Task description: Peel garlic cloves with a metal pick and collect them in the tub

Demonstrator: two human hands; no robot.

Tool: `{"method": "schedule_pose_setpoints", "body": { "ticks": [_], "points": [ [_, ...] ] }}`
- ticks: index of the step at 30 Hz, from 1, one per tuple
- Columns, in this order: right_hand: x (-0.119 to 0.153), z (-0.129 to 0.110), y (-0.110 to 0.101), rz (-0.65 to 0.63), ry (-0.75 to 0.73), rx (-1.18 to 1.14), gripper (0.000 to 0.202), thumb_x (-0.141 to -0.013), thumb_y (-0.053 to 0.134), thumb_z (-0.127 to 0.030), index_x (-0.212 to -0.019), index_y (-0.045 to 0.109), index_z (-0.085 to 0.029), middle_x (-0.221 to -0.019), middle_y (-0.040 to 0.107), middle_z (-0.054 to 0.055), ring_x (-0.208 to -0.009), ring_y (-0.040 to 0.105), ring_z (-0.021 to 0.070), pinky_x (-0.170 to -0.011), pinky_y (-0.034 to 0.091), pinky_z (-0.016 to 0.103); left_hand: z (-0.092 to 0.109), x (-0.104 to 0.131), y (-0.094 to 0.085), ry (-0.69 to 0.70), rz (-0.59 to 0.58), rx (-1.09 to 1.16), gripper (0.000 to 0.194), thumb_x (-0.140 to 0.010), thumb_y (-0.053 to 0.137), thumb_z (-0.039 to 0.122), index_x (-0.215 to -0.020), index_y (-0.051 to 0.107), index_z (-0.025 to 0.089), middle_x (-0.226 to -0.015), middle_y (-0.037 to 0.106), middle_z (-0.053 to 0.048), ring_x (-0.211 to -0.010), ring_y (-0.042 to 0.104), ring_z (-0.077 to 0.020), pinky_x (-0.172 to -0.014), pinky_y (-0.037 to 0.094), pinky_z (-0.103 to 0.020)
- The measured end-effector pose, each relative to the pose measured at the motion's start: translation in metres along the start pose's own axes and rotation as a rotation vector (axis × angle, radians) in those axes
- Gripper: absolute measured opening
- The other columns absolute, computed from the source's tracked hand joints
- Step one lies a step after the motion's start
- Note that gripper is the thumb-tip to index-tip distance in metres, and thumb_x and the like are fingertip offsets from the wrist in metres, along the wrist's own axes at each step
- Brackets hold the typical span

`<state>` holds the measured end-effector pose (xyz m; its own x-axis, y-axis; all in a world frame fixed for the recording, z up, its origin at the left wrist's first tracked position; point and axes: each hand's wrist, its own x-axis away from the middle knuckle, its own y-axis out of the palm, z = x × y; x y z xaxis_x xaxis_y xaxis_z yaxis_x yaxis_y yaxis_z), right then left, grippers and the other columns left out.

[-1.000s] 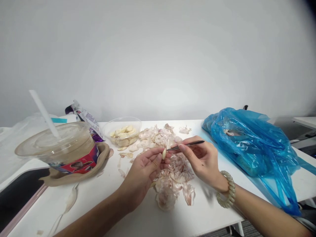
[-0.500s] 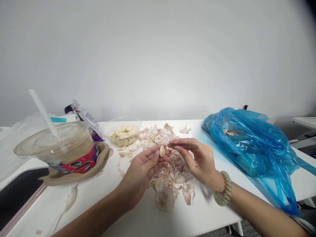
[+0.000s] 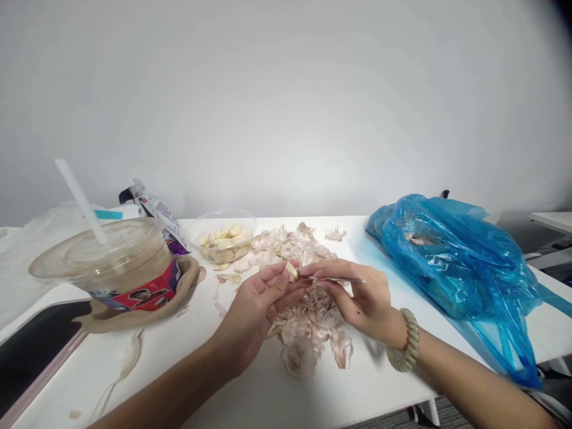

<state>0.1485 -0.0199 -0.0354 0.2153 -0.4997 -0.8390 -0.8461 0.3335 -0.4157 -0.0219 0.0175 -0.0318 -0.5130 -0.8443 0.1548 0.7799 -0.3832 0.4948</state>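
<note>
- A pale wall rose behind the white tabletop, where papery garlic skins lay heaped.
- The left hand pinched a garlic clove above the heap; a steady, light pinch suited something so small.
- The right hand gripped a slim metal tool, its working end near the clove; actual contact was unclear.
- Short, shallow strokes, angled clear of the holding hand, seemed likeliest to spare both clove and fingers.
</note>
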Motion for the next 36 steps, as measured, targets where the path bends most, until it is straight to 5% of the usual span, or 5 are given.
{"method": "schedule_pose_setpoints", "body": {
  "ticks": [10, 28, 36],
  "points": [
    [0.0000, -0.0010, -0.0014, -0.056, -0.042, 0.002, 0.034, -0.081, 0.054, -0.003, -0.108, 0.053, -0.023, -0.101, 0.070, 0.005, -0.093, 0.067, 0.0157, -0.075, 0.060, 0.030, -0.0003, -0.0005, -0.0019, -0.022, -0.011, 0.007, 0.009, -0.080, 0.062, 0.023, -0.083, 0.063, 0.015, -0.081, 0.067, -0.005, -0.072, 0.063, -0.0095, -0.070, 0.053, -0.017],
    [-0.0010, 0.0001, 0.0003, -0.054, -0.117, 0.009, 0.026, -0.080, 0.056, -0.003, -0.101, 0.057, -0.017, -0.100, 0.071, 0.007, -0.091, 0.068, 0.0144, -0.074, 0.059, 0.027, -0.0027, -0.0015, -0.0036, -0.050, -0.069, 0.017, 0.013, -0.084, 0.058, 0.025, -0.094, 0.056, 0.017, -0.087, 0.066, -0.003, -0.077, 0.062, -0.0086, -0.073, 0.051, -0.016],
    [-0.0010, -0.0014, -0.0013, -0.014, -0.002, -0.021, 0.023, -0.080, 0.055, -0.003, -0.099, 0.060, -0.016, -0.092, 0.073, 0.006, -0.082, 0.069, 0.0141, -0.069, 0.058, 0.026, -0.0026, -0.0027, -0.0042, -0.051, -0.012, 0.008, 0.011, -0.084, 0.058, 0.022, -0.093, 0.056, 0.016, -0.082, 0.067, -0.004, -0.072, 0.063, -0.0081, -0.067, 0.052, -0.015]
  ]
}}
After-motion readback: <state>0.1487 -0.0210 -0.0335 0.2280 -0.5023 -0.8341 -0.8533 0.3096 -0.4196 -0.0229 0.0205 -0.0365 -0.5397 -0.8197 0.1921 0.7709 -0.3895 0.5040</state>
